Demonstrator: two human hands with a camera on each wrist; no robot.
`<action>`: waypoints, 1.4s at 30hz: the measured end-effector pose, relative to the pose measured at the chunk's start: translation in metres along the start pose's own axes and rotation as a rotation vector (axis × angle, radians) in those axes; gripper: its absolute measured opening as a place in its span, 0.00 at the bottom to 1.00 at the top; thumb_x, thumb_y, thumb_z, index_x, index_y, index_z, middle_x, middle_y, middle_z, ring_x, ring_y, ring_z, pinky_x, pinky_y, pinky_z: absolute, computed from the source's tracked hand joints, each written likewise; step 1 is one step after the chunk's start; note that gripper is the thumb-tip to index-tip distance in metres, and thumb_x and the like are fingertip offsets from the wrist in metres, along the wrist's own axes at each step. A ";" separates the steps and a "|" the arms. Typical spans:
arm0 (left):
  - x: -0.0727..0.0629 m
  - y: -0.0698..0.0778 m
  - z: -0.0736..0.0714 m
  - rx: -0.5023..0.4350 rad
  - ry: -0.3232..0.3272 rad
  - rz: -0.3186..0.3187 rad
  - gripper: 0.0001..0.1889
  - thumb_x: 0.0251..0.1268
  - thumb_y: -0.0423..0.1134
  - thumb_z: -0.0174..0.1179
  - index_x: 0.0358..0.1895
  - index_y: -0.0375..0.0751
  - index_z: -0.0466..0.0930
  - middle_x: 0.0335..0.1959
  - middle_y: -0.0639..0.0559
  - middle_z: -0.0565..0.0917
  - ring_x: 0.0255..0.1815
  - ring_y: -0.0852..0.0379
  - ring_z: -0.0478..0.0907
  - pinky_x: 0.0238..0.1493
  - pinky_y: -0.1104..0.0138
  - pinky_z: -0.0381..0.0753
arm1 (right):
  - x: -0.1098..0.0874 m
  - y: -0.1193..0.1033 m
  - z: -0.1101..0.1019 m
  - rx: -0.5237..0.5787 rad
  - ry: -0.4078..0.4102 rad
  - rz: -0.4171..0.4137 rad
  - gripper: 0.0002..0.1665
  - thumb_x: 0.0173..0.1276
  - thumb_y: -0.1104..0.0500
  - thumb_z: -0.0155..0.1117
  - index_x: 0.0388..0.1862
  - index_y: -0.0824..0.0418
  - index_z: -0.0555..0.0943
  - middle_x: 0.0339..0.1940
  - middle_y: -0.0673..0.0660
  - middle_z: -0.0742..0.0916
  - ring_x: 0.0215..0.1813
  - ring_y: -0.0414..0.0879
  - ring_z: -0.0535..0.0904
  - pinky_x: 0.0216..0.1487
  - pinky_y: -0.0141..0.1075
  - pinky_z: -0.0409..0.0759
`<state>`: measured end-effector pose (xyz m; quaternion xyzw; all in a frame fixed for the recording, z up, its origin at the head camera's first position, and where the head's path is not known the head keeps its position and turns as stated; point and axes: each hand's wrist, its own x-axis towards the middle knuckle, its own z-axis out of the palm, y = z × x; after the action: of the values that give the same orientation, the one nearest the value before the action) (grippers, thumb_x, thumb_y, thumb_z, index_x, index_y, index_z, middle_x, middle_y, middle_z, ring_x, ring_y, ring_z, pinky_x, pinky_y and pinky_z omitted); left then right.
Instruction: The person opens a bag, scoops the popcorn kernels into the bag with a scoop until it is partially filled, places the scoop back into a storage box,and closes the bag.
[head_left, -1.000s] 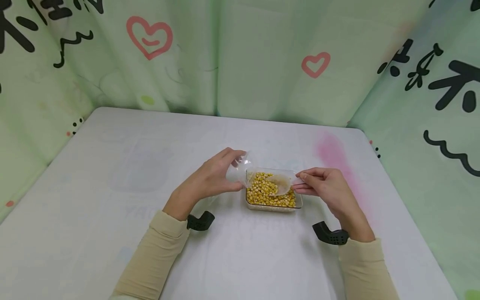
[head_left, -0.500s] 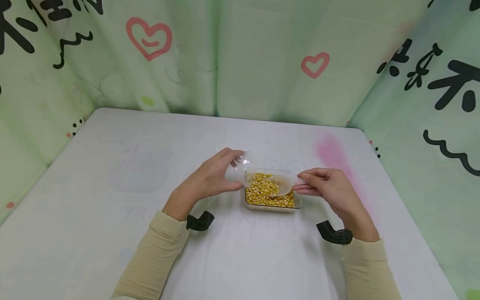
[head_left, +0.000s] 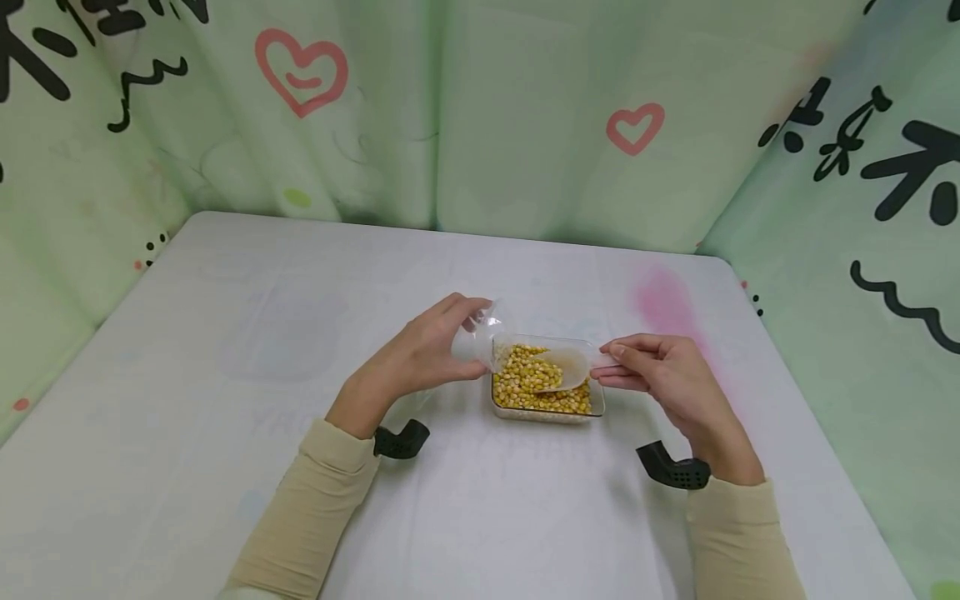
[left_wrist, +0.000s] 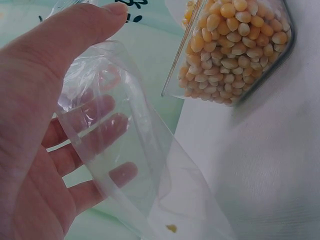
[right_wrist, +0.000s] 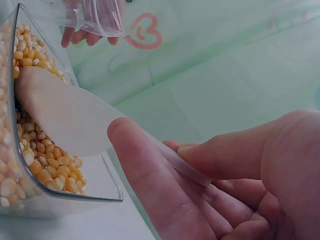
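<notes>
My left hand (head_left: 423,350) holds a clear plastic bag (left_wrist: 150,165) by its mouth at the left end of a glass container (head_left: 550,417). In the left wrist view the thumb lies over the bag and the fingers show through the film; a small yellow bit (left_wrist: 171,228) shows low against it. Yellow corn kernels (head_left: 517,392) fill much of the container. With thumb and fingers, my right hand (head_left: 663,371) pinches the handle of a whitish translucent scoop (right_wrist: 70,112). The scoop's bowl dips into the corn, kernels at its front.
A white-covered table (head_left: 225,375) with a pink patch (head_left: 663,300) at the far right carries the container. Green curtains (head_left: 517,125) with hearts and black characters hang around its back and sides. Black wrist mounts (head_left: 401,440) sit on both wrists.
My right hand and wrist have shifted slightly to the right, the scoop's handle with them. The left hand keeps its place with the bag.
</notes>
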<state>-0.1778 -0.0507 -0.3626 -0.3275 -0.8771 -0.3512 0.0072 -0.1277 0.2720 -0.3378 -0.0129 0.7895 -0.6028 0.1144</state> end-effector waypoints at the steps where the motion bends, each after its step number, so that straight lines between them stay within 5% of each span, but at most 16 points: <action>1: 0.000 0.000 0.000 0.002 0.000 0.000 0.39 0.53 0.43 0.73 0.69 0.42 0.68 0.53 0.52 0.77 0.55 0.56 0.76 0.56 0.62 0.80 | 0.000 0.000 0.000 0.000 0.003 -0.001 0.25 0.76 0.57 0.58 0.56 0.80 0.74 0.39 0.55 0.91 0.44 0.46 0.90 0.49 0.38 0.84; 22: -0.001 0.000 0.001 -0.001 0.011 0.010 0.39 0.52 0.42 0.72 0.69 0.39 0.68 0.53 0.50 0.77 0.54 0.55 0.77 0.54 0.61 0.80 | 0.010 0.009 0.017 -0.010 0.017 0.024 0.21 0.75 0.61 0.58 0.56 0.79 0.76 0.41 0.60 0.90 0.44 0.45 0.90 0.48 0.38 0.85; 33: 0.000 0.000 0.001 0.015 0.026 0.033 0.38 0.53 0.42 0.73 0.68 0.38 0.69 0.53 0.49 0.77 0.53 0.55 0.77 0.54 0.61 0.80 | 0.007 0.017 0.003 0.145 -0.035 0.040 0.27 0.75 0.58 0.58 0.59 0.82 0.70 0.40 0.56 0.91 0.46 0.47 0.89 0.51 0.38 0.83; 42: -0.002 -0.002 -0.001 -0.002 0.000 -0.022 0.38 0.54 0.44 0.72 0.69 0.40 0.68 0.53 0.50 0.77 0.54 0.55 0.77 0.54 0.60 0.80 | 0.013 0.024 0.000 0.251 -0.066 0.037 0.30 0.75 0.59 0.59 0.60 0.86 0.66 0.39 0.56 0.90 0.44 0.46 0.90 0.50 0.37 0.84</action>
<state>-0.1780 -0.0537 -0.3632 -0.3178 -0.8804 -0.3520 0.0028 -0.1371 0.2760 -0.3625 -0.0038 0.7039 -0.6938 0.1519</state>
